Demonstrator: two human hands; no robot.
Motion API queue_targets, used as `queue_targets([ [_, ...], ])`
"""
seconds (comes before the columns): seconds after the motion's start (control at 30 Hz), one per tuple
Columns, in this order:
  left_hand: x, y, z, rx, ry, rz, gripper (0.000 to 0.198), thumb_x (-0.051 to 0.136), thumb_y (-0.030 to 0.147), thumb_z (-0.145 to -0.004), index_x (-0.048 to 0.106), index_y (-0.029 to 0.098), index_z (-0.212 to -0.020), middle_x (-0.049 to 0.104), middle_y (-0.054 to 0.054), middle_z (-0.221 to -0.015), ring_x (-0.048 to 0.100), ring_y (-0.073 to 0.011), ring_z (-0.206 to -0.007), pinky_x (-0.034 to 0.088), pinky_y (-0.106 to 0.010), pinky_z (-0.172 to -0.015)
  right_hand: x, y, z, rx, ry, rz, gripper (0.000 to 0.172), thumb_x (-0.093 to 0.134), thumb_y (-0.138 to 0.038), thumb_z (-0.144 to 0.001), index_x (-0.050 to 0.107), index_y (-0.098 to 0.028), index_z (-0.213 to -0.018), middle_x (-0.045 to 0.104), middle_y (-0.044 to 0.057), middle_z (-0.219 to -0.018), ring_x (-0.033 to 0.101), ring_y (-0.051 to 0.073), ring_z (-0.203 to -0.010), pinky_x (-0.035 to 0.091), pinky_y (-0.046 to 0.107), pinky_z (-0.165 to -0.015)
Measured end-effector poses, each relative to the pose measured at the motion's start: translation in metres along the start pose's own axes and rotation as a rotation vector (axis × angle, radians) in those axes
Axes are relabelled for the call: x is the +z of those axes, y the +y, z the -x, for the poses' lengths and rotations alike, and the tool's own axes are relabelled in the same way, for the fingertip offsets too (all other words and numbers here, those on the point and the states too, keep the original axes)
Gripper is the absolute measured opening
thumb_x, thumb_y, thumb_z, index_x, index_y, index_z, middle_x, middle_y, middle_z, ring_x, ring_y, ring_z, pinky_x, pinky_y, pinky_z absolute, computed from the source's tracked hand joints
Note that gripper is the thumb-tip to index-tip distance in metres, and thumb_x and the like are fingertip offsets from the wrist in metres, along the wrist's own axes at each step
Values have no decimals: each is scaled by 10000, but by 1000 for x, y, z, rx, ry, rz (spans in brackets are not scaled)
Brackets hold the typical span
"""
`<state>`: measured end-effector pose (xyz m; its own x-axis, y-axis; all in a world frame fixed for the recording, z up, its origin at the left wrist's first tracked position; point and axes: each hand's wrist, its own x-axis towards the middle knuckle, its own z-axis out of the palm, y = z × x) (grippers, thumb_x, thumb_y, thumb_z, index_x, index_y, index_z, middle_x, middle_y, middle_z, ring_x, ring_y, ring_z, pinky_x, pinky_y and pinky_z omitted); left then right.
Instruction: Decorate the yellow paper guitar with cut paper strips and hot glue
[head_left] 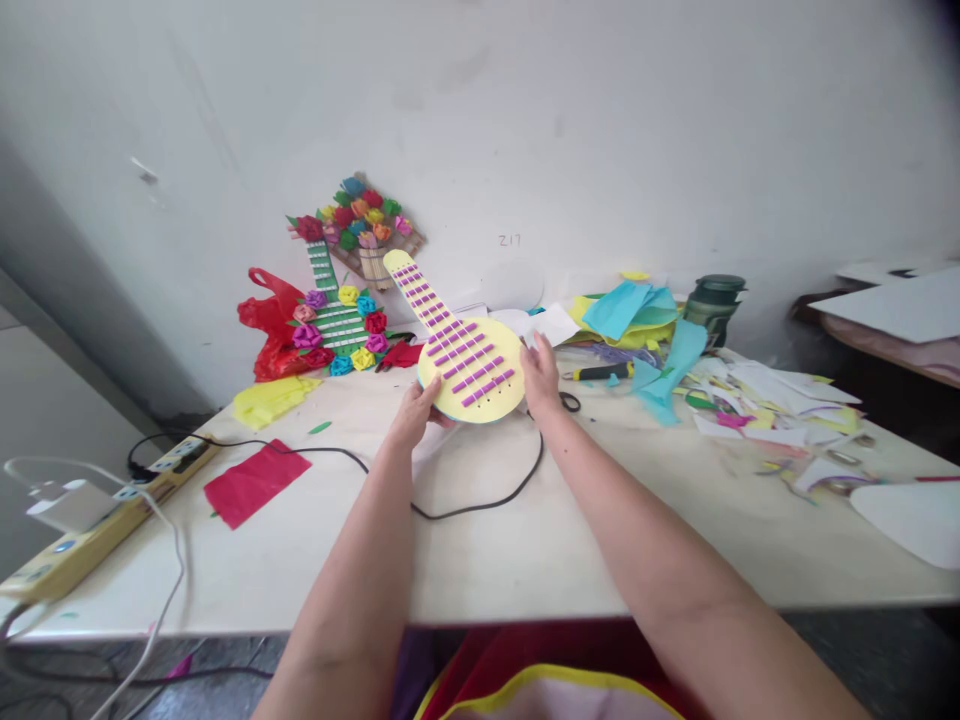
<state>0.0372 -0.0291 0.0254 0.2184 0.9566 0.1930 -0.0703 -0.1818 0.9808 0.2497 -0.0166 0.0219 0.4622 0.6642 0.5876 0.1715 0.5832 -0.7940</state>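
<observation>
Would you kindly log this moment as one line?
left hand: holds yellow guitar-shaped craft | right hand: holds its opposite side | neck: points up-left | red sheet: lies on table

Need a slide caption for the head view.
Left hand and right hand hold a purple-barred yellow model guitar over a white table, a flower-trimmed green model guitar behind.

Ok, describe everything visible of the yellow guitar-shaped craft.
The yellow guitar-shaped craft looks like card or foam: a round body and narrow, round-ended neck, crossed by purple strips, with thin pale strings lengthwise and dark dots near the body's lower edge. A bluish edge shows underneath. It is held tilted, neck pointing up and left, over the table, left hand and right hand at the body's sides.
</observation>
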Motion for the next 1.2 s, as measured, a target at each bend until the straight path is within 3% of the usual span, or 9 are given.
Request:
queue_targets([
  [0.07,-2,-2,-1,5,24,-3,468,548,480,-771,479,140,-1084,665,-93,-778,603,-162,-484,512,-278,-398,-5,-3,-3,-171,-42,170,427,534,-443,-770,573,-218,-1130,334,83,-1419,353,208,-1273,316,397,-1033],
  [0.2,-3,-6,-2,-7,70,5,441,534,471,-783,500,132,-1063,655,-82,-730,580,-156,-441,486,-273,-368,-8,-9,-6,-393,-222,374,255,579,-385,-751,677,-197,-891,416,89,-1359,391,217,-1240,291,389,-1049],
  [0.37,-2,-5,-2,-9,98,16,430,534,454,-792,510,122,-1065,646,-73,-693,563,-139,-420,461,-248,-357,-3,-11,-3,-497,-351,541,170,647,-329,-697,695,-184,-771,437,95,-1338,384,244,-1238,281,398,-1047],
  [0.6,0,-3,-1,32,71,-15,445,527,475,-790,494,132,-1071,644,-64,-692,576,-146,-450,472,-250,-363,1,-10,2,-536,-385,538,150,640,-273,-701,610,-196,-576,528,80,-1251,428,241,-1194,315,419,-1008],
  [0.7,-1,-3,-1,30,72,-21,459,524,485,-788,484,139,-1086,647,-62,-703,576,-144,-449,480,-255,-371,3,-9,1,-492,-330,489,184,617,-269,-720,569,-203,-555,590,77,-1148,502,222,-1091,360,404,-954],
  [0.83,-3,-5,-2,8,89,-17,469,515,483,-794,477,135,-1106,646,-63,-697,570,-141,-431,477,-257,-371,-3,-7,-7,-384,-102,456,164,539,-284,-768,543,-200,-627,635,85,-985,544,195,-944,390,359,-880],
  [1.0,-5,-8,-3,-19,97,-4,495,520,483,-791,463,127,-1130,646,-71,-707,562,-141,-414,473,-264,-369,-25,-4,-21,-76,180,547,231,360,-290,-832,560,-176,-815,626,94,-913,528,199,-881,383,339,-803],
  [1.2,-15,-9,-5,-38,138,44,469,536,477,-784,483,128,-1092,639,-68,-715,548,-128,-407,463,-253,-362,-52,-8,-31,185,292,746,378,275,-314,-872,582,-166,-709,643,103,-777,551,214,-779,366,328,-745],
])
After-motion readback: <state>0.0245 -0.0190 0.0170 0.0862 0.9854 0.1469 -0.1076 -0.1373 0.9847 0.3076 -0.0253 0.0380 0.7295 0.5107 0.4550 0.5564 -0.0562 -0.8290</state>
